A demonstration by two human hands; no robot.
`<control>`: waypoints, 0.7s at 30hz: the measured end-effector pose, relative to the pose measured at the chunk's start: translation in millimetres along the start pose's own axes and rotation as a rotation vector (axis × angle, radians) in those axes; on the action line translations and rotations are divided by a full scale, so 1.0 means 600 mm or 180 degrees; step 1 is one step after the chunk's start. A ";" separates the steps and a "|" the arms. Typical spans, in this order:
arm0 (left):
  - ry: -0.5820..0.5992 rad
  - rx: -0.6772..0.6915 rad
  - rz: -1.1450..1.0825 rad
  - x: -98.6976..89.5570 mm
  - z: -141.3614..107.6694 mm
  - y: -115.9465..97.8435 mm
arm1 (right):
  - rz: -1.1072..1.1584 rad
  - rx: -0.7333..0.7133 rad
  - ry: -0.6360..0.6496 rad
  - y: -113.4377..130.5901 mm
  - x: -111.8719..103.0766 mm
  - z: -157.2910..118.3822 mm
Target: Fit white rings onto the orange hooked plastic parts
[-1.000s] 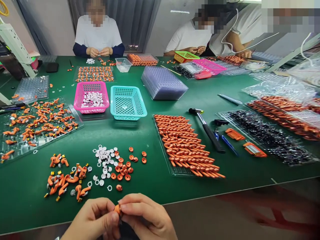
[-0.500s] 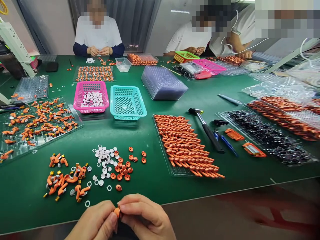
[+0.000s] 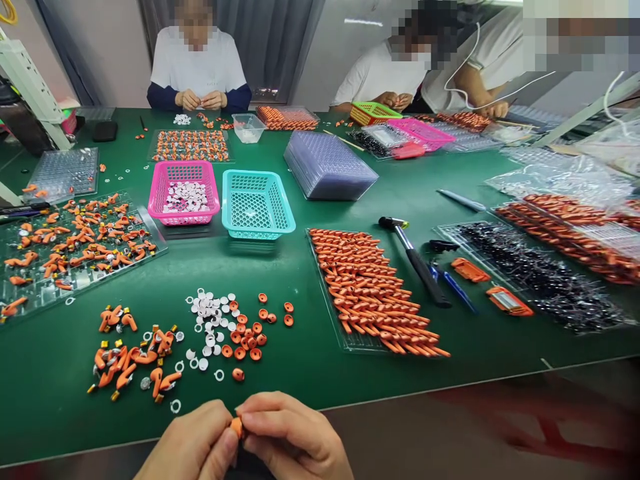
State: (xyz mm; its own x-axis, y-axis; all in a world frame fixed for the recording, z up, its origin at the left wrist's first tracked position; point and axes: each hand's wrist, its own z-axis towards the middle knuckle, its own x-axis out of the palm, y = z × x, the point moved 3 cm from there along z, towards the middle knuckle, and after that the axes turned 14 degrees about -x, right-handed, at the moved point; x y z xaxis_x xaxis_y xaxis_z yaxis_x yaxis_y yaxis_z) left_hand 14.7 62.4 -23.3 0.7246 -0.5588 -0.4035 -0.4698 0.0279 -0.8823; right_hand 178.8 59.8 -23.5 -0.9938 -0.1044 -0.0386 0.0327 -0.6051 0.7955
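Note:
At the table's near edge, a small orange earbud part [image 3: 237,427] is pinched between the fingertips of both hands. My left hand [image 3: 200,440] grips it from the left with thumb and forefinger. From the other side, the closed fingers of my right hand [image 3: 295,433] press on it; its lower part is hidden. Just beyond lie loose orange earbud caps [image 3: 255,354] and a heap of white discs [image 3: 210,310] with a few thin white rings [image 3: 219,375]. Orange earbud stems [image 3: 117,363] with gold-coloured tabs are scattered to the left.
A tray of orange stems [image 3: 370,293], a hammer [image 3: 415,260] and a tray of black parts [image 3: 530,273] stand right. Pink basket [image 3: 156,210] and turquoise basket [image 3: 257,233] stand mid-table, near stacked clear trays [image 3: 330,167]. Co-workers [image 3: 200,67] sit across the table.
Both hands stay together on the orange earbud part, with only a slight shift of the fingers. The whole view has moved very slightly.

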 end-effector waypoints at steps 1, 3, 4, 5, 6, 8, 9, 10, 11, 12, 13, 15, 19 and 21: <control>-0.0104 0.0101 0.0073 0.003 -0.001 0.005 | -0.0003 -0.0002 0.0007 0.001 0.000 0.000; -0.0347 0.0288 0.0222 0.005 -0.004 0.009 | -0.0002 0.0001 0.0022 0.001 0.000 0.000; -0.0455 0.0374 0.0287 0.005 -0.004 0.009 | 0.0005 -0.0002 0.0024 0.001 0.000 0.000; -0.0514 0.0428 0.0360 0.004 -0.005 0.007 | 0.0016 -0.0011 0.0021 0.001 0.001 -0.001; -0.0526 0.0458 0.0429 0.002 -0.004 0.004 | 0.0027 -0.0017 0.0010 0.001 0.001 -0.001; -0.0478 0.0482 0.0537 -0.002 -0.003 -0.004 | 0.0049 -0.0008 0.0000 0.000 0.001 -0.004; -0.0422 0.0497 0.0569 -0.003 -0.002 -0.007 | 0.0054 0.0012 0.0008 0.000 0.001 -0.007; -0.0393 0.0507 0.0570 -0.004 -0.001 -0.008 | 0.0056 0.0036 0.0020 -0.001 0.001 -0.009; -0.0412 0.0512 0.0531 -0.003 -0.001 -0.008 | 0.0052 0.0050 0.0029 -0.001 0.000 -0.012; -0.0448 0.0513 0.0472 -0.002 -0.001 -0.006 | 0.0048 0.0044 0.0038 0.000 0.000 -0.015; -0.0481 0.0518 0.0407 0.001 -0.001 -0.002 | 0.0044 0.0018 0.0046 0.001 -0.001 -0.017; -0.0589 0.0580 0.0299 0.009 -0.003 0.006 | 0.0040 -0.0033 0.0056 0.003 -0.002 -0.020; -0.0800 0.0794 0.0426 0.023 -0.005 0.018 | 0.0032 -0.0008 0.0064 0.006 -0.003 -0.021; -0.0899 0.0844 0.0524 0.025 -0.006 0.020 | 0.0007 0.0000 0.0087 0.005 -0.003 -0.021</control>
State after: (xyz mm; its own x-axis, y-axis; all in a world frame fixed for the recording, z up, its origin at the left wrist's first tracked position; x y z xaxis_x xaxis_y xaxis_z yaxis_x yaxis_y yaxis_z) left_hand 18.0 51.4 -39.0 0.7777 -0.2809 -0.5624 -0.4717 0.3307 -0.8174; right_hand 181.8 48.0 -28.6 -0.9905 -0.1271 -0.0534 0.0347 -0.6048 0.7956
